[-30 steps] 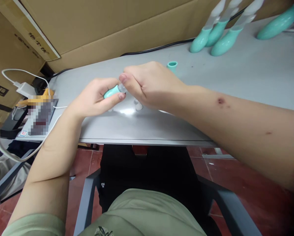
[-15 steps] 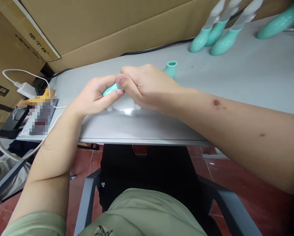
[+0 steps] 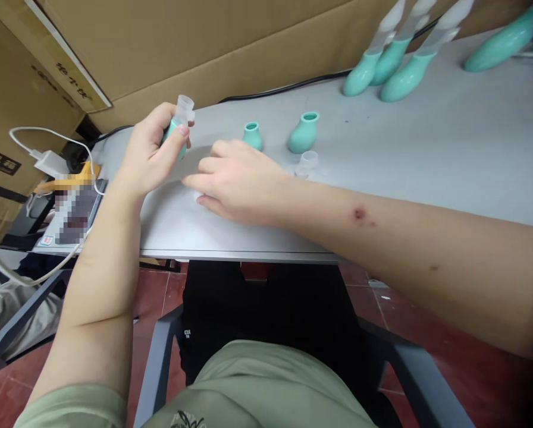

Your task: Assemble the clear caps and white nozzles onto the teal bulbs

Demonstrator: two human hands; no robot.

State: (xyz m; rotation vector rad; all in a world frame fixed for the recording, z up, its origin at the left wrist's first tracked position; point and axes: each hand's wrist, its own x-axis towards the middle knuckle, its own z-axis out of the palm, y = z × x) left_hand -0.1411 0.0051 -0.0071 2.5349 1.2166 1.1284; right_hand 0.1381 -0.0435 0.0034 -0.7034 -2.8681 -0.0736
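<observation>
My left hand point(image 3: 153, 148) is closed around a teal squeeze bulb point(image 3: 172, 128), held tilted above the grey table. A clear plastic tube point(image 3: 185, 106) sits in the bulb's mouth and points up. Just to the right, my right hand point(image 3: 235, 181) is low over the table, palm down, with its fingers apart and nothing visible in them. Behind it stands a small teal bulb point(image 3: 251, 138) with its mouth open. Farther right is a larger open teal bulb point(image 3: 303, 134), and a loose clear tube piece point(image 3: 309, 161) lies in front of it, partly hidden by my right forearm.
Several teal bulbs with clear tubes and white tips point(image 3: 409, 68) stand at the back right. Another teal piece point(image 3: 501, 44) lies beyond them. A black cable point(image 3: 284, 86) runs along the cardboard wall point(image 3: 195, 47). A white charger point(image 3: 50, 163) and a phone-like slab point(image 3: 81, 211) are at left.
My hands have come apart. The left one has moved left and up with the bulb, whose clear tube now shows. The right one has let go and lowered toward the table, its fingers spread.
</observation>
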